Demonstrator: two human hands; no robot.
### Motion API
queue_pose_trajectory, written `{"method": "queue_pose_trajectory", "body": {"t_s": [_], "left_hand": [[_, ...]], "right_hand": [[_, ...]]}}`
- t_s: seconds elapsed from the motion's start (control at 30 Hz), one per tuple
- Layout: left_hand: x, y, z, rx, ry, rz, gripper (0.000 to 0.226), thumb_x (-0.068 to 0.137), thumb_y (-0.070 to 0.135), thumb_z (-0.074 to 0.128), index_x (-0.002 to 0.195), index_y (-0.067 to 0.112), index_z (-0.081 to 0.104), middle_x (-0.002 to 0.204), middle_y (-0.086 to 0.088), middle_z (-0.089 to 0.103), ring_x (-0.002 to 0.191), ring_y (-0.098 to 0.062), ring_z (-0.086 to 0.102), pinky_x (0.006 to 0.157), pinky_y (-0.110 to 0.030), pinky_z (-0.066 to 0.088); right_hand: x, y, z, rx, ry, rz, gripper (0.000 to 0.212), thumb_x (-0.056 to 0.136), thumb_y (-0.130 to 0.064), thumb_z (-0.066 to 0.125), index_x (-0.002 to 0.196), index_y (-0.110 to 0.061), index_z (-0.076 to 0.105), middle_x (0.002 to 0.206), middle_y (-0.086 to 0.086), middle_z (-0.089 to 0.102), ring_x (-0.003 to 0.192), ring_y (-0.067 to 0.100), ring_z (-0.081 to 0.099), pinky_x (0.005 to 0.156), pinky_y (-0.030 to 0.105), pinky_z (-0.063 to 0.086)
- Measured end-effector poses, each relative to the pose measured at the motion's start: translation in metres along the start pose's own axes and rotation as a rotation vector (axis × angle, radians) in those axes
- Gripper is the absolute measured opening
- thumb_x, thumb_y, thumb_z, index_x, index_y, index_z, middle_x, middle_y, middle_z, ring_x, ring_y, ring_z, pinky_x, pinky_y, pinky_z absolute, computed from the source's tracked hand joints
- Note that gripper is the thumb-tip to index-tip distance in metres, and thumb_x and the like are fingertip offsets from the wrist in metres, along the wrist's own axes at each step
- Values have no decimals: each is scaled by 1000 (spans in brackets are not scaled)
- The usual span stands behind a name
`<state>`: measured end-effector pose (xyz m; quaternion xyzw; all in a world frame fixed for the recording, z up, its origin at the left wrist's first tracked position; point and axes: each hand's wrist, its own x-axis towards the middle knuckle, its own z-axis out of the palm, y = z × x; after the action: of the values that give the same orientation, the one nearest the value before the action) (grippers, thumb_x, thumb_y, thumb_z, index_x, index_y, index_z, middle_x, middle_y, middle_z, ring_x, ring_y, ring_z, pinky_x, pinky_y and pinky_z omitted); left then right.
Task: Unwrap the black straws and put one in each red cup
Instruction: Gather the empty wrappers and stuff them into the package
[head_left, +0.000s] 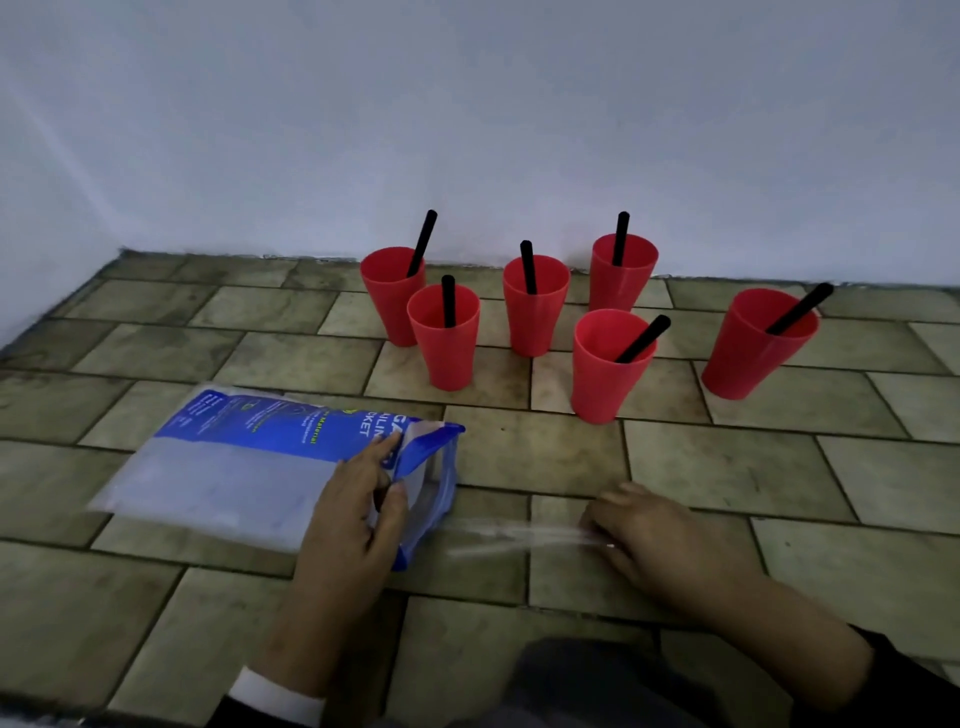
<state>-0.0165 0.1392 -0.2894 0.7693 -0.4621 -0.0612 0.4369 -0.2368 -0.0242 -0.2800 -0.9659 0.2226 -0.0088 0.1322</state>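
Several red cups stand on the tiled surface near the wall, among them a front cup (605, 374) and a far-right cup (753, 348). Each cup that I see holds one black straw, such as the straw (641, 340) leaning in the front cup. My left hand (353, 514) pinches the open mouth of a blue and clear plastic bag (234, 467) lying flat. My right hand (654, 540) grips clear straw wrappers (509, 538), which stretch blurred toward the bag's mouth.
The tiled surface (727, 467) meets a white wall (467, 130) right behind the cups. A dark trouser leg (597, 686) shows at the bottom edge between my arms.
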Motion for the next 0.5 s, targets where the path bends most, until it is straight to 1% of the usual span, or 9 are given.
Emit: {"method": "queue_pose_trajectory", "body": {"t_s": [0.1,0.13,0.17,0.23,0.3,0.33,0.4,0.47,0.5], "left_hand": [[-1,2,-1,-8,16,13,10,89,24,46,82,20,52,113,47,40,109,26,36,83,-44,53],[-1,3,-1,-18,13,21,10,89,27,45,82,24,51,114,45,40,111,24,36,84,-43,53],[-2,5,-2,-20,10,27,11,89,32,43,81,27,49,116,46,40,113,22,37,84,-42,53],[-5,12,0,-31,-10,39,17,88,41,39,82,29,49,120,49,38,118,17,37,88,-38,51],[-9,18,5,-46,-50,41,22,87,44,37,88,27,51,122,47,37,121,13,38,96,-36,47],[-11,20,7,-43,-67,49,24,87,44,36,91,27,52,124,43,37,123,10,38,100,-37,44],[-13,24,9,-32,-75,69,25,87,44,36,96,28,53,126,33,40,124,6,39,104,-36,40],[-10,24,5,-63,-61,57,31,86,43,36,108,29,53,126,26,43,123,6,40,103,-25,38],[-9,23,4,-73,-55,51,36,86,43,36,113,26,53,126,24,43,121,6,41,101,-19,36]], "right_hand": [[6,-4,-3,43,80,24,44,84,-43,17,104,-23,51,92,-2,62,83,16,58,67,22,34],[10,-8,-4,74,82,22,43,85,-42,17,107,-24,48,90,-4,61,77,15,57,62,22,37],[14,-14,-8,101,66,19,35,88,-39,21,110,-25,46,90,-5,61,75,14,57,60,24,42],[29,-29,-12,127,23,8,23,94,-29,33,113,-27,45,95,-2,64,80,17,60,67,34,51],[48,-50,-19,186,-58,22,19,95,-21,39,110,-22,48,98,3,65,84,19,61,74,36,52],[58,-59,-21,262,-119,46,15,95,-18,40,105,-19,51,95,3,65,81,17,60,73,32,52],[71,-75,-25,582,-234,120,17,96,-14,39,87,-17,53,78,2,61,63,10,56,58,21,48],[81,-89,-26,935,-288,237,25,96,-10,36,80,-13,55,67,6,59,49,9,53,45,19,45],[86,-97,-26,1123,-298,288,26,96,-9,36,82,-10,57,68,12,60,50,13,55,46,22,48]]}}
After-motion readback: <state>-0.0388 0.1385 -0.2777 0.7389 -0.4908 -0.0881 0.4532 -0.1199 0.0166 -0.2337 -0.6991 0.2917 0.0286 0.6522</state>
